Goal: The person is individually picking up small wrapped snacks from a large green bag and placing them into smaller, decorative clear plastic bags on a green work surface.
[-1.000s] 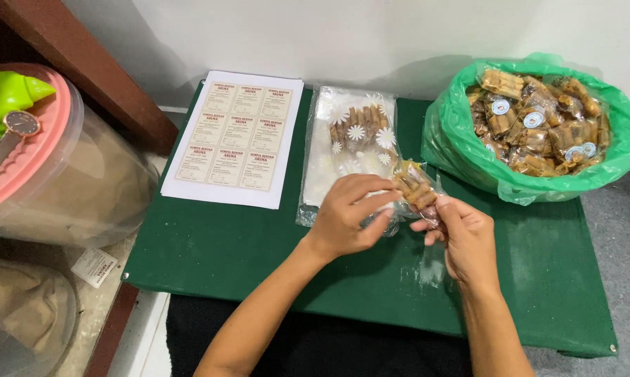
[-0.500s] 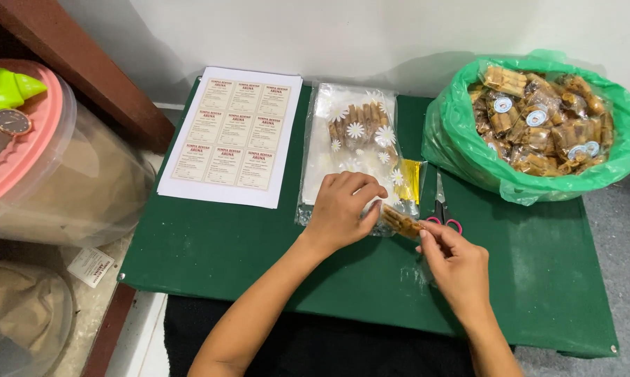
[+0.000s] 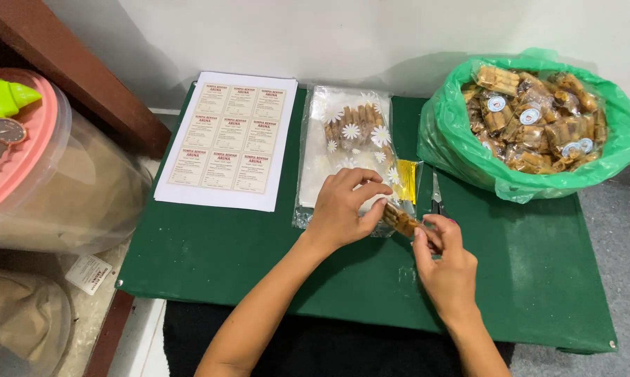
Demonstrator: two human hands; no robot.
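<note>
Since half a second back, our left hand [image 3: 343,209] and right hand [image 3: 444,262] have dropped mid-frame, both pinching the small clear-wrapped brown snack pack [image 3: 401,221], probably being sealed.

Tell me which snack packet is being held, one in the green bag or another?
Another: the small brown snack packet pinched between the left hand and right hand over the green table. The others sit piled in the green bag.

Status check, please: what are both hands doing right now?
Left hand and right hand both pinch one small snack packet. Scissors and daisy-print bags lie just behind. Nothing blocking.
</note>
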